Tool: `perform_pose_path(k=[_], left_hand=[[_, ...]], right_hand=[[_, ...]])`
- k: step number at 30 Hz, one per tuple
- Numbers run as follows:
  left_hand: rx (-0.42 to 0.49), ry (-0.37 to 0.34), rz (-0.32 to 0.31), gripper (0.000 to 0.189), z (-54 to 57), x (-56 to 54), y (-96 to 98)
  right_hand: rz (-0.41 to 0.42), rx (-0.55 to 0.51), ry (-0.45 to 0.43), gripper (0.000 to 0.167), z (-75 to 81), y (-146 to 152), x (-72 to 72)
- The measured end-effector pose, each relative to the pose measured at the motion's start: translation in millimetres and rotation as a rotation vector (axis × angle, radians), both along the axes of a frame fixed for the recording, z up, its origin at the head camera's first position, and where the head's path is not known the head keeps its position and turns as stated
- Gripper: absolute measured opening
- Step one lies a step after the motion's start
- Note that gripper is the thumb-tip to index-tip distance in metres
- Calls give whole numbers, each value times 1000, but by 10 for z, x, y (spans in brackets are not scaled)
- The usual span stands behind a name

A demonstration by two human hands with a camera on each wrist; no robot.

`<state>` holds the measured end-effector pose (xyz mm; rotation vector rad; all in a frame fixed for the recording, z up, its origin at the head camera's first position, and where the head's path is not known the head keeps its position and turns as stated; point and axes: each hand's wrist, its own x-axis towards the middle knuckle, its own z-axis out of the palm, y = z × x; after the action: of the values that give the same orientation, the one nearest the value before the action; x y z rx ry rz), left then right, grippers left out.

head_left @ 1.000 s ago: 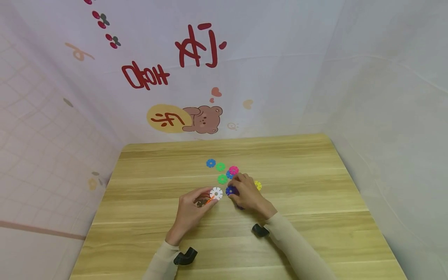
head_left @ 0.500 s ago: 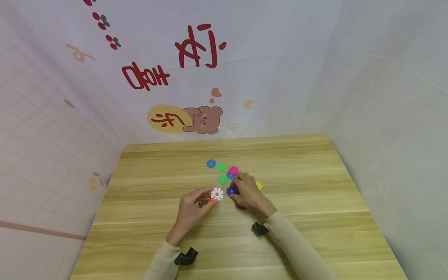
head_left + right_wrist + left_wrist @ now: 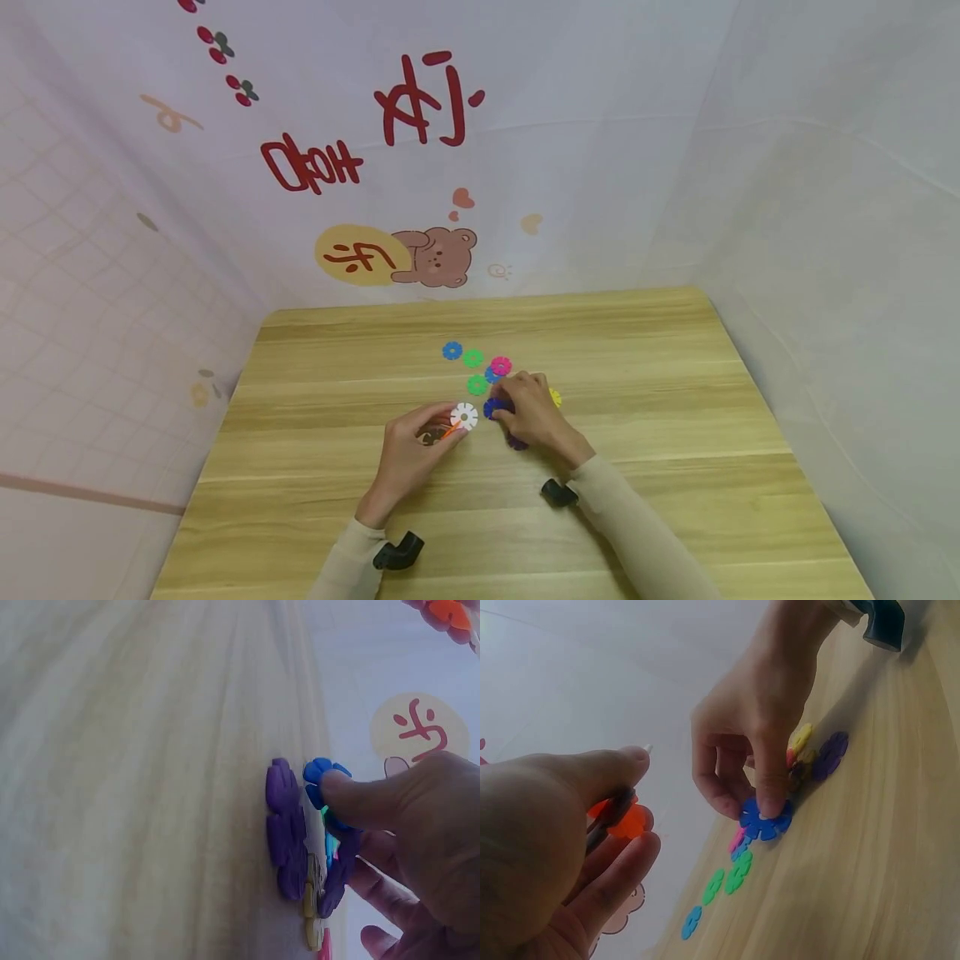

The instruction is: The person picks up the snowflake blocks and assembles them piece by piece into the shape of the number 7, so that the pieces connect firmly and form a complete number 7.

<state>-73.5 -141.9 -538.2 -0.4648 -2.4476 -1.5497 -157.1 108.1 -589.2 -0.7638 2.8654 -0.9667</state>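
Observation:
In the head view my left hand (image 3: 411,446) holds a small joined group of slotted plastic snowflake discs: a white disc (image 3: 464,417) faces up, with an orange disc (image 3: 451,429) and a dark disc (image 3: 432,436) beside it. The left wrist view shows the orange disc (image 3: 628,819) between thumb and fingers, the white one edge-on at the thumb tip. My right hand (image 3: 531,410) pinches a dark blue disc (image 3: 765,819) between thumb and fingers, close over the table. Its thumb lies on the blue disc (image 3: 324,776) in the right wrist view. Purple discs (image 3: 285,832) lie near that hand.
Blue (image 3: 452,351), green (image 3: 477,385) and pink (image 3: 501,366) discs lie beyond the hands on the wooden table (image 3: 315,367). A yellow disc (image 3: 555,397) shows right of my right hand. Printed cloth (image 3: 600,150) hangs behind and along both sides.
My right thumb has moved slightly up and in over the dark blue disc, covering more of it. My left hand and its discs stay nearly still.

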Motion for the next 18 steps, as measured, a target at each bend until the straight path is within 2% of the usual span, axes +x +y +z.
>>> perform_pose_path(k=[6, 13, 18], left_hand=[[2, 8, -10, 41, -5, -3, 13], [12, -1, -19, 41, 4, -1, 46], [20, -25, -22, 41, 30, 6, 87]], right_hand=[[-41, -221, -9, 16, 21, 54, 17], [-105, -502, -189, 14, 126, 203, 85], [-83, -634, -235, 12, 225, 262, 153]])
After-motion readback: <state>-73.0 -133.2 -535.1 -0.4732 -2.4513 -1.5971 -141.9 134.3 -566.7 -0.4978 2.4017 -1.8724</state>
